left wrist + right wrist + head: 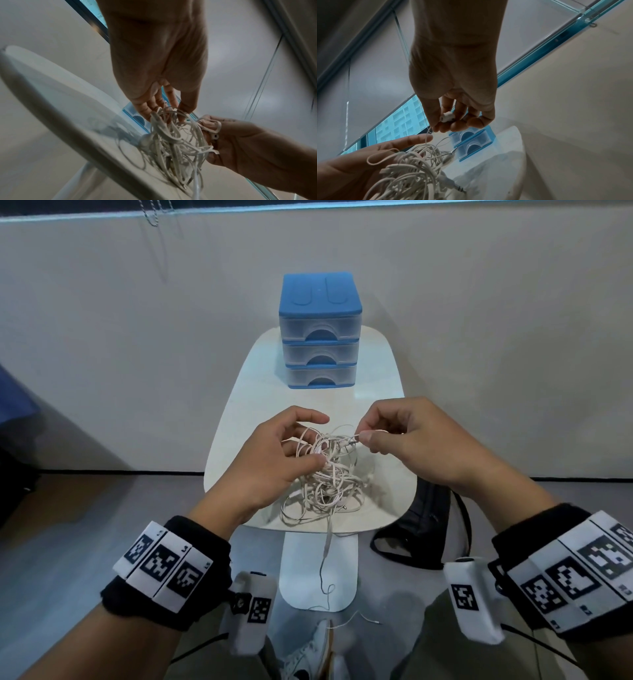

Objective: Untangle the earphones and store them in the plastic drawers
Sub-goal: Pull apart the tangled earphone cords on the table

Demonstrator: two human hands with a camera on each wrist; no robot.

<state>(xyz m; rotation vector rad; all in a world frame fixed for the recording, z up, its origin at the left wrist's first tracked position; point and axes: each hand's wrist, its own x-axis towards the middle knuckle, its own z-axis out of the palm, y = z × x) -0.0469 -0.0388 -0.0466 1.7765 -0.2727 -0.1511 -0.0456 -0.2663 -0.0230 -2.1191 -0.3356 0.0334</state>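
Two hands worked over the near half of the tabletop (383, 419). Your left hand (270, 463) had its fingers curled into the top of the earphones (325, 477), thumb and fingers pinching several white loops and lifting the upper part of the tangle, with the index finger stretched out above it. Your right hand (411, 443) pinched one thin strand between thumb and forefinger at the tangle's right side, and the right wrist view showed a small white earbud piece (447, 117) tucked against its curled fingers. The lower loops of the earphones lay on the tabletop by its near edge, and one strand hung over that edge toward the floor. At the far edge of the tabletop stood the drawers (320, 337), a blue-topped unit of three clear drawers, all of them closed, well apart from the tangle. A black bag (421, 529) lay on the floor beside the tabletop's near right corner. Black bands with printed markers wrapped both your wrists.
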